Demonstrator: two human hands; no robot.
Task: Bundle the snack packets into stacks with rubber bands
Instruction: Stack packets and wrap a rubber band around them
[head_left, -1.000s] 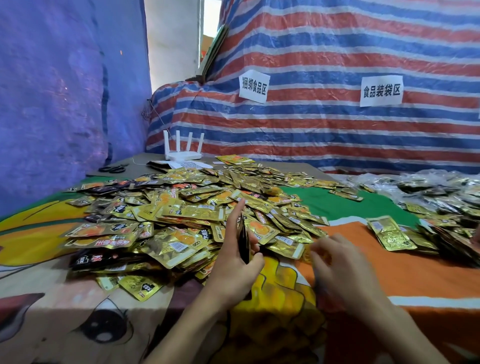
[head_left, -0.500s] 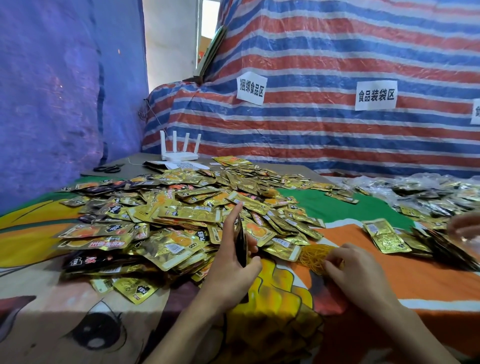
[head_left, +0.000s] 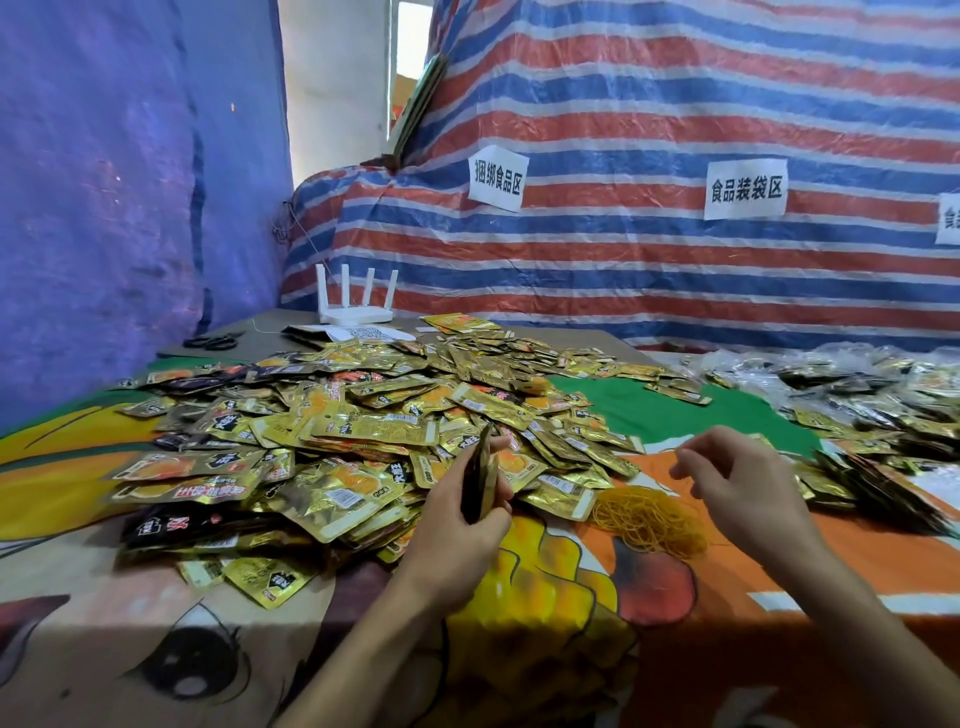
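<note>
A wide heap of gold and black snack packets (head_left: 332, 436) covers the left and middle of the table. My left hand (head_left: 457, 525) grips a thin stack of packets (head_left: 480, 475) held upright on edge, just in front of the heap. A tangled pile of yellow rubber bands (head_left: 649, 519) lies on the orange cloth between my hands. My right hand (head_left: 737, 483) hovers above and to the right of the bands, fingers loosely curled; whether it pinches a band I cannot tell.
Dark bundled packets (head_left: 883, 488) and clear bags (head_left: 831, 374) lie at the right. A white router (head_left: 356, 306) and black scissors (head_left: 213, 341) sit at the table's far left corner. A striped tarp wall with paper signs (head_left: 745, 189) stands behind.
My right hand has lifted off the rubber band pile and moved up and to the right, uncovering the bands. My left hand keeps holding the upright stack in the same place.
</note>
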